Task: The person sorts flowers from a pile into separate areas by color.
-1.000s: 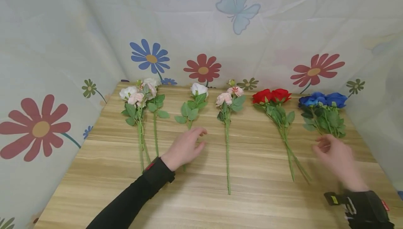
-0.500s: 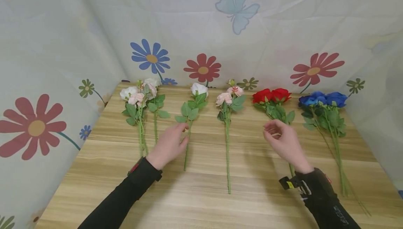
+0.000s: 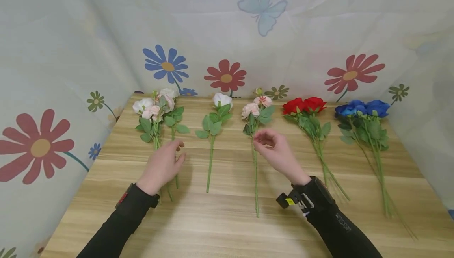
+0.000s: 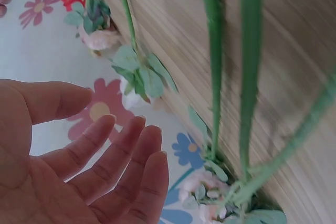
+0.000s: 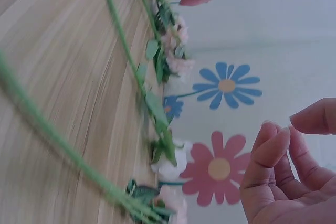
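Observation:
My left hand [image 3: 160, 168] hovers over the stems of the white and pink flowers [image 3: 151, 112] at the table's left, palm inward and fingers loosely bent around nothing. In the left wrist view those green stems [image 4: 251, 56] pass beside the spread fingers [image 4: 126, 153]. Over the upper stem of a pink rose spray [image 3: 250, 110] is my right hand [image 3: 278, 153], its thumb and fingertips close together with nothing between them. The right wrist view shows these curled fingers [image 5: 270, 156] apart from the stem [image 5: 63, 148]. One white rose [image 3: 222, 100] lies between the hands.
Two red roses [image 3: 313, 104] and a bunch of blue roses [image 3: 376, 108] lie to the right, stems toward me. All rest on a wood-grain table [image 3: 220, 226]. A white curtain [image 3: 198, 17] printed with flowers and a butterfly encloses the back and sides.
Both hands have moved left: the right from the blue roses past the red ones to the pink spray, the left from the white rose to the leftmost stems. The flowers stay put.

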Demonstrator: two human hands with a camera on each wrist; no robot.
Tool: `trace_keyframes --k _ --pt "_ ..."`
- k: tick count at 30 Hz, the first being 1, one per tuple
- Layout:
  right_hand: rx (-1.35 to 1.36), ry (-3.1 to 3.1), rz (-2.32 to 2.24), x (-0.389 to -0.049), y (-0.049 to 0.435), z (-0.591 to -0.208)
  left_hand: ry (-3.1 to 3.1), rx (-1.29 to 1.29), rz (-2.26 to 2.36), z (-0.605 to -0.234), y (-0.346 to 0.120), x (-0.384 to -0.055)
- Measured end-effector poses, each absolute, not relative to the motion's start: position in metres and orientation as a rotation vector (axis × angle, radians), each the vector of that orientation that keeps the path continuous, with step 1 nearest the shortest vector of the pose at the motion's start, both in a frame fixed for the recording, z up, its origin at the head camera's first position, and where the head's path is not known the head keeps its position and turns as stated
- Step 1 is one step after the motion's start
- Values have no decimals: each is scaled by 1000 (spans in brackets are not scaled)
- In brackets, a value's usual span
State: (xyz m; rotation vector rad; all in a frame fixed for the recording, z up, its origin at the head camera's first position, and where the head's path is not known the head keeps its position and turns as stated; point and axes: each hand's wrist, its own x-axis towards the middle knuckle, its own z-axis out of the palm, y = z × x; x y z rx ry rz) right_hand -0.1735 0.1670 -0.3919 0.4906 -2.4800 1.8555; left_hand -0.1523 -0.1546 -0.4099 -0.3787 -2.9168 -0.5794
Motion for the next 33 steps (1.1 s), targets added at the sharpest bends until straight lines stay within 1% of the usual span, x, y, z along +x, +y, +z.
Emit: trace_keyframes --k 8,10,21,33 --pt "587 -2457 2005 -178 132 -390 -2955 -243 -610 -407 -182 -147" --pt "589 -2476 2033 -174 123 -384 -2957 -207 -614 -407 -188 -146" --pt "662 -2455 2203 -174 86 -395 -3023 -67 -688 -416 -214 -141" --pt "666 -2493 2311 -173 66 -401 -3118 -50 -812 -425 -221 -134"
